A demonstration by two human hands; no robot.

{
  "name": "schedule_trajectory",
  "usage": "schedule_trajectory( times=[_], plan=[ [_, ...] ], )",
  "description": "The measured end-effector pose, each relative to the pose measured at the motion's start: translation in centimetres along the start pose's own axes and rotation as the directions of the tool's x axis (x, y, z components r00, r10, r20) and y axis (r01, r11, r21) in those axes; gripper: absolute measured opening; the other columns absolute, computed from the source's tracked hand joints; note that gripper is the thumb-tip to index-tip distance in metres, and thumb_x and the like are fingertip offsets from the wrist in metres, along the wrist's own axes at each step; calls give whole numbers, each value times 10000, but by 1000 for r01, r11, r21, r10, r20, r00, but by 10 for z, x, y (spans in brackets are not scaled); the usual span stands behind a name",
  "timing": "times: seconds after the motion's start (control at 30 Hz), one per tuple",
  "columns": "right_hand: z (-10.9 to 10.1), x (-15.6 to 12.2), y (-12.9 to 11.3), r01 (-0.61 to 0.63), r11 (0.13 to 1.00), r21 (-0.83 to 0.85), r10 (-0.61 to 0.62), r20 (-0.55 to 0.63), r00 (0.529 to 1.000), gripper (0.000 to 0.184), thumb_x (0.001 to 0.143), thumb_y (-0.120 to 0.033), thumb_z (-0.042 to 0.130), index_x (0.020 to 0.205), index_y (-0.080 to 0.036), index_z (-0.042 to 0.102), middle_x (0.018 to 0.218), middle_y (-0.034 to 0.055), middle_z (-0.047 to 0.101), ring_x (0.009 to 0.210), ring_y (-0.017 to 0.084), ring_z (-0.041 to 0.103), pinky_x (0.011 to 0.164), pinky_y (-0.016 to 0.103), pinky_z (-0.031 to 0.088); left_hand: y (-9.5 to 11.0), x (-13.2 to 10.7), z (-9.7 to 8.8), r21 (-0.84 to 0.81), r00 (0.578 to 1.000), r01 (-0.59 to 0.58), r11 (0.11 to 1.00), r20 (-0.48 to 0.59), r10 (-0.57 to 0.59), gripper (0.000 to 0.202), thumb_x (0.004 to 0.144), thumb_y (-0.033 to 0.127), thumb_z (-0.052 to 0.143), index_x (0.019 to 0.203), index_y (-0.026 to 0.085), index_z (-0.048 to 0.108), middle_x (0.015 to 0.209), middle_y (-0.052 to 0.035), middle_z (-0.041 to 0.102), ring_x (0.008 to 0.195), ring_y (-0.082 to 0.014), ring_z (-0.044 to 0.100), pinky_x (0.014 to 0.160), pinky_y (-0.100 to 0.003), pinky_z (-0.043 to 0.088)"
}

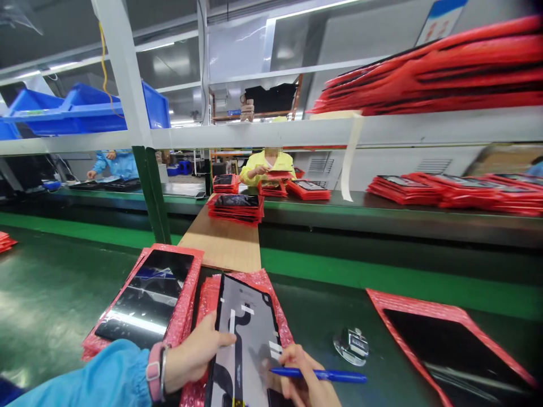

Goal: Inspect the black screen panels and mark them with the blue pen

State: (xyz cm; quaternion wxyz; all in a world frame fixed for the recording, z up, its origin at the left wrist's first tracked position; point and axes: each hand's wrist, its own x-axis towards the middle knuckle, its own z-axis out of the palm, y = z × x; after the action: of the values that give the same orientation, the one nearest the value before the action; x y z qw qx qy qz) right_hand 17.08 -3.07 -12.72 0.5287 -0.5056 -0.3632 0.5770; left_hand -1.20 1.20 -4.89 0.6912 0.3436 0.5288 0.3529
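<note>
My left hand (197, 356) grips the left edge of a grey tablet panel (248, 345) that lies back side up, with black flex cables on it, over a red bubble bag (254, 282). My right hand (307, 379) holds a blue pen (322, 375) lying crosswise, tip toward the panel's lower right part. A light blue sleeve and a pink wristband cover my left wrist.
A stack of red bags with a dark glossy screen (148, 297) lies to the left. Another bagged screen (449, 345) is at the right, and a small clear tally counter (351, 345) sits between. Across the belt a person in yellow (267, 164) handles red bags; several stacks (236, 208) line the far bench.
</note>
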Motion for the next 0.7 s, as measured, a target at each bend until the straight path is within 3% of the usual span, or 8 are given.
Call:
schedule_trajectory(
  times=[0.1, 0.2, 0.3, 0.37, 0.47, 0.6, 0.7],
  plan=[
    [-12, 2, -12, 8, 998, 54, -5, -50, 999, 635, 765, -763, 470, 836, -158, 653, 324, -55, 461, 283, 63, 311, 368, 186, 203, 0, 0, 8, -4, 997, -71, 997, -11, 71, 349, 542, 106, 642, 885, 164, 618, 736, -60, 723, 664, -242, 670, 629, -339, 493],
    [-28, 8, -38, 146, 988, 51, -137, -152, 979, 526, 748, -680, 601, 783, -160, 672, 327, -65, 447, 316, 78, 357, 376, 200, 292, 15, -2, 6, -8, 979, -202, 979, 11, 203, 474, 564, 79, 629, 1027, 178, 617, 899, -51, 746, 777, -231, 691, 693, -313, 505],
    [-33, 11, -71, 253, 966, 53, -240, -182, 953, 461, 669, -613, 727, 823, -180, 694, 516, 4, 653, 469, 140, 571, 490, 242, 471, 35, -4, 3, -13, 936, -350, 937, 23, 350, 532, 611, 91, 648, 1130, 199, 597, 1035, -28, 740, 937, -226, 680, 804, -292, 499],
    [-29, 10, -90, 235, 970, 67, -228, -105, 968, 495, 639, -599, 755, 902, -182, 705, 720, 80, 753, 639, 220, 684, 609, 319, 552, 45, -6, 3, -40, 890, -454, 890, 28, 455, 500, 663, 149, 688, 1153, 199, 599, 1121, -35, 723, 1067, -245, 644, 913, -309, 478],
    [-18, 2, -103, 204, 976, 72, -206, 18, 978, 521, 677, -590, 733, 1006, -188, 708, 884, 123, 770, 762, 263, 713, 681, 375, 572, 53, -11, 5, -121, 834, -549, 827, -14, 552, 511, 702, 250, 738, 1190, 205, 593, 1210, -50, 693, 1187, -273, 585, 1021, -345, 434],
    [-8, -4, -101, 366, 930, 39, -361, -93, 928, 461, 681, -517, 767, 1060, -261, 711, 1074, 73, 736, 918, 241, 679, 703, 304, 562, 62, -22, 8, -132, 821, -568, 812, -20, 571, 516, 716, 328, 752, 1201, 231, 604, 1209, -46, 698, 1159, -285, 607, 980, -354, 487],
    [-6, 0, -104, 394, 915, -91, -404, -174, 898, 467, 651, -548, 766, 1023, -266, 737, 1077, 76, 720, 925, 264, 665, 672, 301, 569, 68, -30, 12, -52, 776, -631, 774, -61, 628, 500, 715, 333, 752, 1193, 252, 629, 1197, -32, 707, 1182, -276, 593, 1002, -333, 472]
  ],
)
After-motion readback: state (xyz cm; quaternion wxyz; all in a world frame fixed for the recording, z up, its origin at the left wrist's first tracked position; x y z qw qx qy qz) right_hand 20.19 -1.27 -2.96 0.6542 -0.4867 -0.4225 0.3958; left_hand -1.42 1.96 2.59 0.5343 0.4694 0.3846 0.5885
